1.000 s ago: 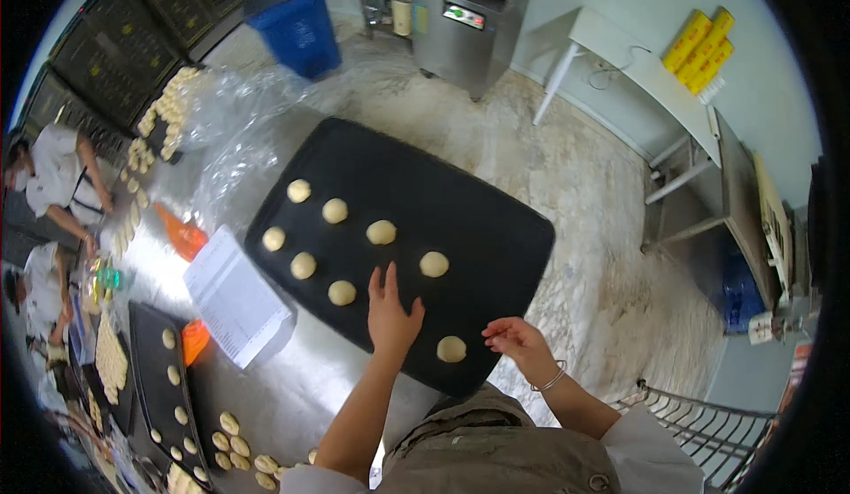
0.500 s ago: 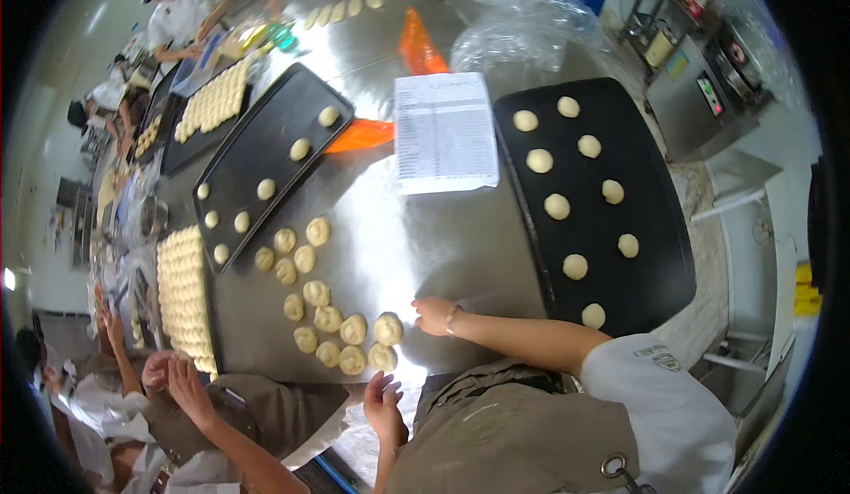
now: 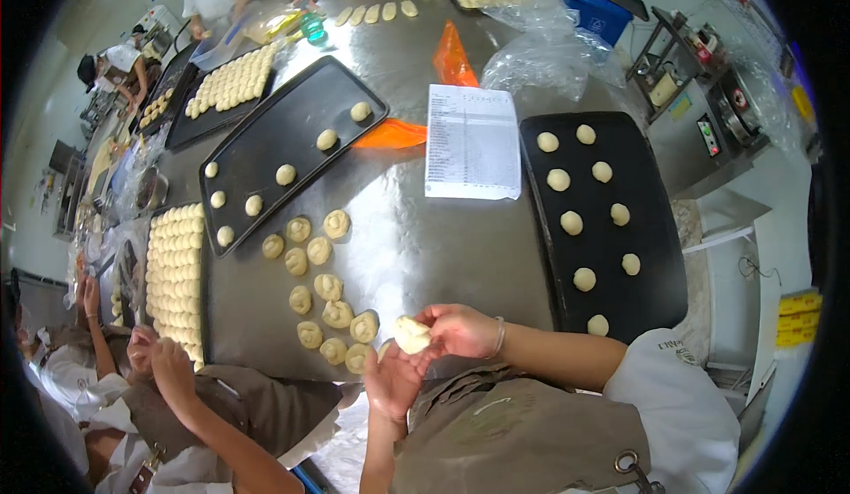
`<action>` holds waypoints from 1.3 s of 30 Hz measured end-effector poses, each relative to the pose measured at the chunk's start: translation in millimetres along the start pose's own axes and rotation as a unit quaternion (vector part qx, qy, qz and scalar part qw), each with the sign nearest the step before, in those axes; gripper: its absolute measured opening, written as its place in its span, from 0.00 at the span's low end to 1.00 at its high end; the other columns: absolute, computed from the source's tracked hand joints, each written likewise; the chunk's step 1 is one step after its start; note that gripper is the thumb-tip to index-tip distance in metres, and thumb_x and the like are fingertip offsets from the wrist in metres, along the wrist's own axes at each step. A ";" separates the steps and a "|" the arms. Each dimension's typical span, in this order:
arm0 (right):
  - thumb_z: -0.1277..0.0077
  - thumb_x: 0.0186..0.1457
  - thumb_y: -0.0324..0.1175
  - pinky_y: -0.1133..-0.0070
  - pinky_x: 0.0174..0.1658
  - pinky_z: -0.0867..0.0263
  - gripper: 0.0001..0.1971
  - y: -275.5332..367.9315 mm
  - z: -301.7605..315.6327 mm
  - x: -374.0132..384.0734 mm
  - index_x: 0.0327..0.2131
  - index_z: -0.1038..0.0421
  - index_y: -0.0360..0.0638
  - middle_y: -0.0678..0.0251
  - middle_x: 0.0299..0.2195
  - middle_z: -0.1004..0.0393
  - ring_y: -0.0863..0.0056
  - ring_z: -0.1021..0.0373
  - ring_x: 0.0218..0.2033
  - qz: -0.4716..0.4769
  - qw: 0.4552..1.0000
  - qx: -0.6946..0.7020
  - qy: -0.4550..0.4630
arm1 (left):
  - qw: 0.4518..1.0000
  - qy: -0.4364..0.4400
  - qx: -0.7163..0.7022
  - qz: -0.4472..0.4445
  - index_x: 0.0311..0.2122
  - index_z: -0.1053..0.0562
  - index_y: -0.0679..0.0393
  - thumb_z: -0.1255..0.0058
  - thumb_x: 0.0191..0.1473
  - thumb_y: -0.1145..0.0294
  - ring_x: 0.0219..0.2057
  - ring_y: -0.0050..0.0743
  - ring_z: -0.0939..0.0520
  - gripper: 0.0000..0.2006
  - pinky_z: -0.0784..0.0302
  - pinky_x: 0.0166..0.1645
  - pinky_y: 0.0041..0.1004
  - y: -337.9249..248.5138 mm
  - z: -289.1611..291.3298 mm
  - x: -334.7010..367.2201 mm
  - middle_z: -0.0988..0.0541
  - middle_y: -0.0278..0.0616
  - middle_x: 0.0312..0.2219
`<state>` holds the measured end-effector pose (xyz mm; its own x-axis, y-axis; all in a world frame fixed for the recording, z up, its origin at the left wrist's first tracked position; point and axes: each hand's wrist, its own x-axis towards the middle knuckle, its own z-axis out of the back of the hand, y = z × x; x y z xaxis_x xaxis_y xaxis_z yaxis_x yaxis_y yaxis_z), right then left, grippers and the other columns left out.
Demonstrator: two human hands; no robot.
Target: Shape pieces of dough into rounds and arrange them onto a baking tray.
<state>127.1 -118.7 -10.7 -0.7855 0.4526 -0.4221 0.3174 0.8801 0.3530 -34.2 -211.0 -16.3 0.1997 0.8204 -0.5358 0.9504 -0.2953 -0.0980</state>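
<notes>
A pale, coiled piece of dough [image 3: 412,335] is in my right hand [image 3: 462,330], pinched between thumb and fingers just above the table's near edge. Right below it, my left hand [image 3: 392,386] is palm up with its fingers apart, close against the dough; whether it bears any weight I cannot tell. Several coiled dough pieces [image 3: 337,314] lie on the steel table [image 3: 460,255] to the left of my hands. One more of them is partly hidden behind my left fingertips.
On the right is a black tray [image 3: 606,246] with several dough balls; another black tray [image 3: 301,127] lies slanted at the left. A printed sheet [image 3: 474,144] and an orange plastic piece [image 3: 390,135] lie between them. A co-worker's hands [image 3: 159,352] are at left, by a full dough tray [image 3: 174,273].
My right hand has come back toward me and now holds a coiled dough piece. My left hand has risen to meet it. The whole view has shifted slightly.
</notes>
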 end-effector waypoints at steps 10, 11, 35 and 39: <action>0.51 0.42 0.30 0.73 0.41 0.42 0.08 37.5 -4.2 -77.4 0.31 0.28 0.51 0.69 0.32 0.33 0.71 0.36 0.34 0.462 0.439 -0.760 -0.122 | 0.996 0.023 0.029 0.076 0.51 0.40 0.64 0.62 0.54 0.59 0.48 0.43 0.30 0.23 0.30 0.48 0.36 16.1 -56.0 16.4 0.33 0.50 0.48; 0.51 0.42 0.30 0.73 0.41 0.42 0.08 37.6 -1.7 -78.2 0.31 0.28 0.51 0.69 0.32 0.33 0.71 0.36 0.34 0.463 0.436 -0.761 -0.130 | 0.996 0.026 0.032 0.083 0.51 0.40 0.64 0.62 0.54 0.59 0.48 0.43 0.30 0.23 0.30 0.48 0.36 18.9 -61.1 16.0 0.33 0.50 0.48; 0.61 0.56 0.36 0.73 0.40 0.38 0.13 37.9 -22.6 -70.6 0.39 0.34 0.39 0.59 0.31 0.30 0.63 0.33 0.35 0.327 0.687 -0.631 -0.148 | 0.980 0.089 0.177 0.000 0.54 0.43 0.61 0.55 0.50 0.61 0.55 0.39 0.41 0.28 0.47 0.59 0.36 29.1 -101.4 5.8 0.40 0.45 0.53; 0.54 0.52 0.33 0.74 0.36 0.37 0.11 49.2 0.1 -75.0 0.38 0.34 0.39 0.61 0.29 0.30 0.65 0.32 0.32 0.408 0.578 -0.697 -0.117 | 0.953 0.071 0.292 0.027 0.55 0.43 0.60 0.56 0.51 0.72 0.55 0.41 0.40 0.25 0.45 0.58 0.37 31.5 -104.4 -1.3 0.40 0.46 0.53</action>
<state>201.8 -109.3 38.3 -0.5310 0.7865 0.3154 -0.3336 -0.5362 0.7754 20.4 -170.3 68.9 0.3138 0.8423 -0.4382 0.6507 -0.5269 -0.5469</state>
